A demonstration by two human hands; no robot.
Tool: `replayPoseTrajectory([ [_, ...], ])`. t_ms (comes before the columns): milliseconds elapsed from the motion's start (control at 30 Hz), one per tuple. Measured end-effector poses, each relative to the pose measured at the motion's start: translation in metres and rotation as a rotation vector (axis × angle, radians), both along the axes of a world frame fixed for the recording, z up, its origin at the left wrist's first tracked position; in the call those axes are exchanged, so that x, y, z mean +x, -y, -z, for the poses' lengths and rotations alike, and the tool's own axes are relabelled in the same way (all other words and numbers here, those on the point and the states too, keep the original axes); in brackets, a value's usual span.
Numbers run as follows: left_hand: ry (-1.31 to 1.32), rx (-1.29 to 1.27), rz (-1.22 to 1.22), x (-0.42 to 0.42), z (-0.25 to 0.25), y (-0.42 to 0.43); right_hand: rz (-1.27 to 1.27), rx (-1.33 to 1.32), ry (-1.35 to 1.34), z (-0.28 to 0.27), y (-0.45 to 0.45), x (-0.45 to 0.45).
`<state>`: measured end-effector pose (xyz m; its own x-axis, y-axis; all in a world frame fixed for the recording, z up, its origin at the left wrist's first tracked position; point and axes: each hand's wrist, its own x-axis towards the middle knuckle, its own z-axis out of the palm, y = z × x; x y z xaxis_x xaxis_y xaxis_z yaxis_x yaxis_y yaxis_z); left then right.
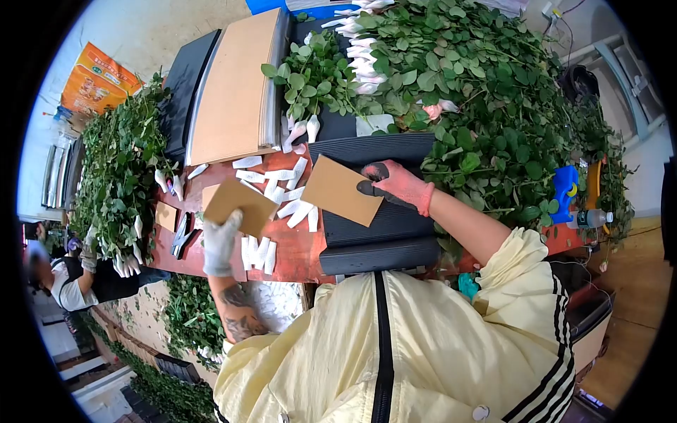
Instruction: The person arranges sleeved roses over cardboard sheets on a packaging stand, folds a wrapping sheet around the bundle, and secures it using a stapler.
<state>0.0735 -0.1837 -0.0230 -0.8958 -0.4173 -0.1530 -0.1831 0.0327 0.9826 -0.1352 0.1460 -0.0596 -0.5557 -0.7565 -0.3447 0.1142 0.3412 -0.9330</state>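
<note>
In a white glove, my left hand (221, 248) grips a brown cardboard piece (238, 203) above the red table, slightly blurred. My right hand (403, 186), in a red and black glove, pinches the right edge of another cardboard rectangle (341, 190). That second piece overlaps a black ribbed mat (377, 247) in front of me. White paper-like sleeves (299, 214) lie scattered between the two pieces, and several more sit beside my left hand. A black stapler-like tool (183, 236) rests left of that hand.
Leafy rose stems (486, 99) are heaped at the right, with white-wrapped buds at the back. More stems (116, 166) lie at the left. A large cardboard-topped stack (233, 84) stands behind. A blue tape dispenser (564, 189) and bottle (591, 218) are at right. Another person (70, 278) stands far left.
</note>
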Motion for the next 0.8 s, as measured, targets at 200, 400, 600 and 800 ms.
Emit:
replayPoseTrajectory([
  [200,0.048,-0.471,-0.019,-0.027,0.010,-0.066,-0.008,-0.064,0.051,-0.015,0.001,0.002],
  [400,0.091,-0.207,0.068,-0.094,0.102,-0.116,0.063,-0.167,0.255,-0.033,0.003,0.006],
  [600,0.150,-0.414,-0.035,-0.094,0.097,-0.128,0.196,-0.191,0.066,-0.083,-0.042,0.026],
  [800,0.130,-0.301,-0.082,-0.096,0.088,-0.135,0.172,0.256,-0.145,-0.014,-0.062,0.032],
])
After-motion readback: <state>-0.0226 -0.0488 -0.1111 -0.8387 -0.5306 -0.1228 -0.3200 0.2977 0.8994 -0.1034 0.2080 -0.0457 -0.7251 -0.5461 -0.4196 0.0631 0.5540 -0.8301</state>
